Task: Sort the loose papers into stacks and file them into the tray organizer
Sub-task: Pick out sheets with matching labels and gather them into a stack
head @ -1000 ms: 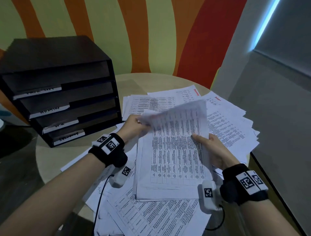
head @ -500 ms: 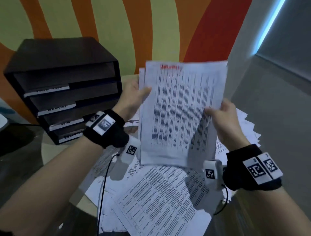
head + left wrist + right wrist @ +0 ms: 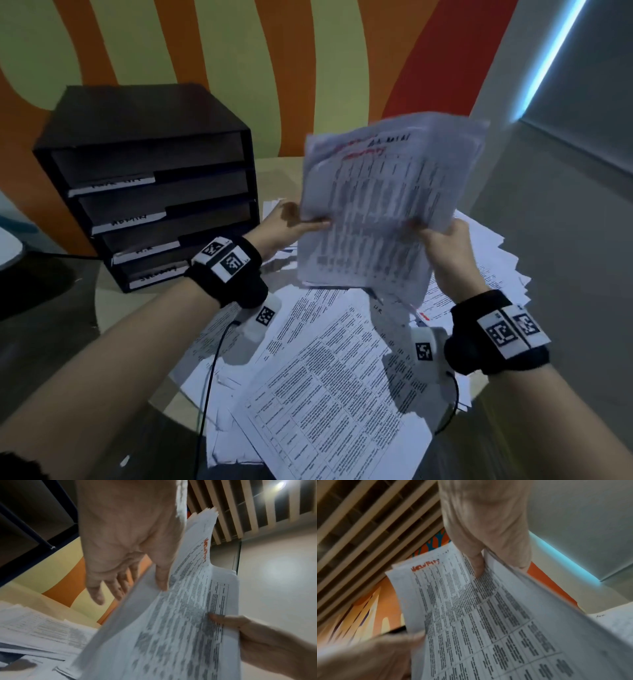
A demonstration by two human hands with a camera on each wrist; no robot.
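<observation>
tray organizer [image 3: 154,192] slots open-fronted | loose papers [image 3: 329,377] litter table before it | wall behind

The tray organizer [image 3: 150,192] is carrying four white label strips with handwriting, all too blurred to read. The held stack of papers [image 3: 380,212] is showing a red handwritten heading at its top edge plus printed tables, none legible in any view. Just below the stack, a loose sheet [image 3: 378,310] is showing a small mark resembling "HR".
</observation>
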